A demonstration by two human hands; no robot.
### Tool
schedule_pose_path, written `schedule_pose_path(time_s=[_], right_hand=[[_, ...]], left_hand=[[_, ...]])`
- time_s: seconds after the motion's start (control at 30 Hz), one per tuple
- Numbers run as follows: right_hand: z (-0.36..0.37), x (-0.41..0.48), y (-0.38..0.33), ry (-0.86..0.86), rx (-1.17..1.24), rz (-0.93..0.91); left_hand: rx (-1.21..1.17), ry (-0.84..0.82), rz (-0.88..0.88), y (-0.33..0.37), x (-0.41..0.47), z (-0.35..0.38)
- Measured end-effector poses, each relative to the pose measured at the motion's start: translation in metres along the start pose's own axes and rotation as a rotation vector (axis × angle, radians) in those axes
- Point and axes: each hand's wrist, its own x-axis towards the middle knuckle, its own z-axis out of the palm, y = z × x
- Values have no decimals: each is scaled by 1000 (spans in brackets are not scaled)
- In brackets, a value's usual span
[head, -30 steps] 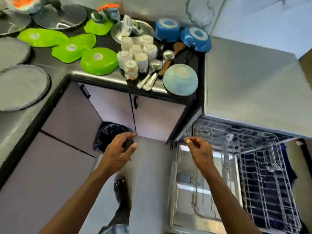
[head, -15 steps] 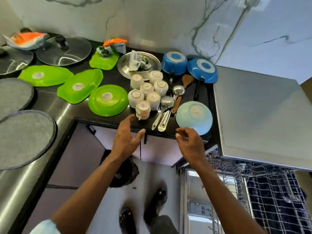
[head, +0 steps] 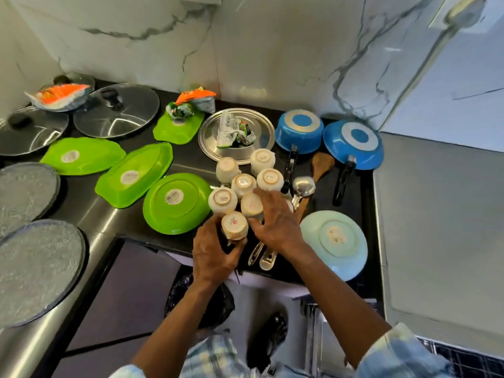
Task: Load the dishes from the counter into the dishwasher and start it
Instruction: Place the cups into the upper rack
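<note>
Left hand [head: 215,255]: holds the front cup [head: 234,226], upside down at the counter [head: 321,199] edge.
Right hand [head: 276,225]: fingers curl round the next cup [head: 250,205].
Green plate [head: 174,203]: just left of the cups.

Both forearms reach forward, bare below checked sleeves [head: 401,353]; the left hand [head: 215,255] wraps its fingers and thumb round a cup [head: 234,227]; the right hand [head: 276,227] lies palm down just beside those fingers, its own fingers curled over a second cup [head: 251,207], thumb on the near side.
</note>
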Motion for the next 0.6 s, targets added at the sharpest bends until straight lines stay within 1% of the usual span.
schedule_pose_path(time_s=[0.1, 0.2, 0.33, 0.43, 0.53, 0.6], right_hand=[[1, 9, 1, -28, -26, 3], [0, 16, 0, -53, -29, 19], [-7, 17, -2, 9, 18, 14], [-18, 0, -12, 116, 61, 3], [-29, -32, -23, 297, 138, 39], [-33, -62, -28, 424, 193, 98]], left_hand=[[62, 31, 8, 1, 2, 3], [46, 17, 21, -1, 5, 2], [-40, -26, 20, -1, 10, -5], [-172, -59, -2, 4, 12, -14], [-357, -67, -61, 5, 14, -23], [-461, -88, -56, 8, 14, -30]])
